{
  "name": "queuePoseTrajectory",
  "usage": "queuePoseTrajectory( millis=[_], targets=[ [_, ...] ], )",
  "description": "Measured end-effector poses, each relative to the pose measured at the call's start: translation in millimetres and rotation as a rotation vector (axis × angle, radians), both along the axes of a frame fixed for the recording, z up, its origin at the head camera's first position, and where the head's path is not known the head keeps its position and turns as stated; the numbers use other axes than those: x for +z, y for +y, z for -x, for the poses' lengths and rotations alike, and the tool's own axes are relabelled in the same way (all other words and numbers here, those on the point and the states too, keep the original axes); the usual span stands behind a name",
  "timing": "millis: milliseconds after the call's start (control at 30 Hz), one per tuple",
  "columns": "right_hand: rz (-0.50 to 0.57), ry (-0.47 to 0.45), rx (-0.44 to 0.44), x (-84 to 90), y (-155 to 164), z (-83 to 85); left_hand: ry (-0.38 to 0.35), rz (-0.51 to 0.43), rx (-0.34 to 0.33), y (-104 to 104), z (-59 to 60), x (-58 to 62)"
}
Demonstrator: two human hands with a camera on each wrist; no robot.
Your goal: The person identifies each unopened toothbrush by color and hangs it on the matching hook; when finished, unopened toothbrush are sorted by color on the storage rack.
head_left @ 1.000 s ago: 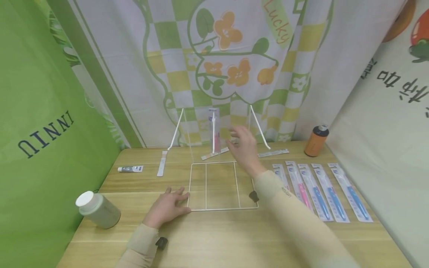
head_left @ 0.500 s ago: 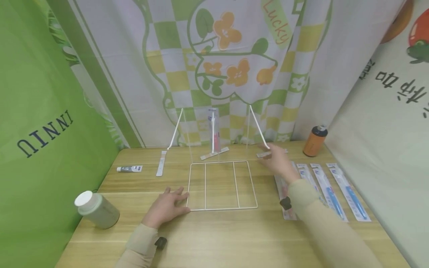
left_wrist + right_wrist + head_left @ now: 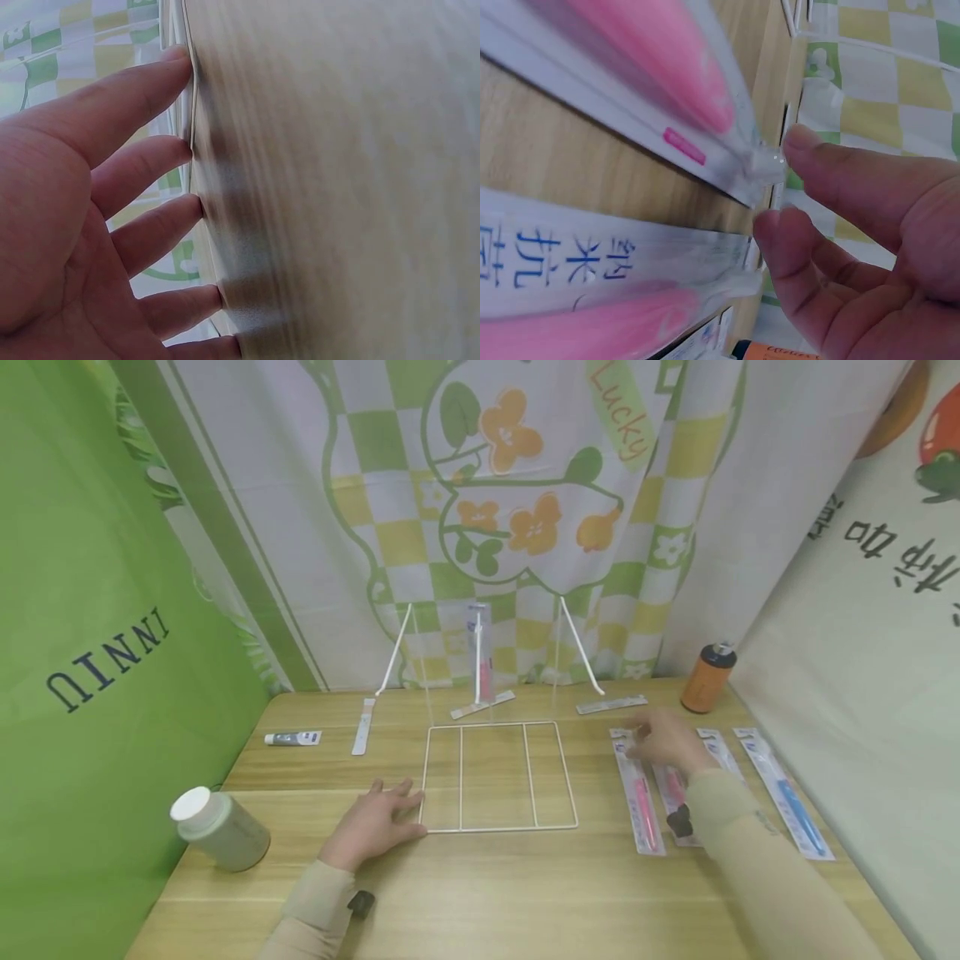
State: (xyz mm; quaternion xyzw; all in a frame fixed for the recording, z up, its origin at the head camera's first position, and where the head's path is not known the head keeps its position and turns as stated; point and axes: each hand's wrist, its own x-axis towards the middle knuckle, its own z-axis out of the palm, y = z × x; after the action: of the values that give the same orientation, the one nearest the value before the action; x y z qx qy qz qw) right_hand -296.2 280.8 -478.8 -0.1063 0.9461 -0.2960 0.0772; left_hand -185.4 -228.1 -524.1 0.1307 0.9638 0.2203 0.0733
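The left hand (image 3: 371, 827) rests with spread fingers at the left front corner of a white wire display rack's base (image 3: 461, 777). In the left wrist view its fingertips touch the wire and the tabletop. Over the row of packaged toothbrushes at the right is the right hand (image 3: 667, 742), its fingers bent and nothing pinched. The right wrist view has its thumb and index finger apart, close to the head end of a pink toothbrush pack (image 3: 697, 82). A second pink toothbrush pack (image 3: 615, 322) lies beside it. Another toothbrush pack (image 3: 483, 672) hangs upright on the rack's middle hook.
An orange bottle (image 3: 708, 678) with a black top stands at the back right. At the left are a pale green jar (image 3: 228, 835) and a toothpaste tube (image 3: 292, 739). White printed strips (image 3: 363, 727) lie near the rack. A blue toothbrush pack (image 3: 783, 793) is far right.
The right hand has moved from beside the rack's hooks, right and toward the person, to the toothbrush packs. The left hand stays at the rack's corner.
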Motion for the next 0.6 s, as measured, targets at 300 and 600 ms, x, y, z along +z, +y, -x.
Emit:
queuePoseTrajectory(
  millis=[300, 600],
  targets=[
    [-0.062, -0.085, -0.012, -13.0, 9.1, 6.0, -0.006, -0.007, 0.000, 0.7, -0.6, -0.4],
    [-0.047, -0.112, -0.001, -13.2, 9.8, 4.2, -0.001, 0.003, 0.000, -0.5, 0.8, -2.4]
  ],
)
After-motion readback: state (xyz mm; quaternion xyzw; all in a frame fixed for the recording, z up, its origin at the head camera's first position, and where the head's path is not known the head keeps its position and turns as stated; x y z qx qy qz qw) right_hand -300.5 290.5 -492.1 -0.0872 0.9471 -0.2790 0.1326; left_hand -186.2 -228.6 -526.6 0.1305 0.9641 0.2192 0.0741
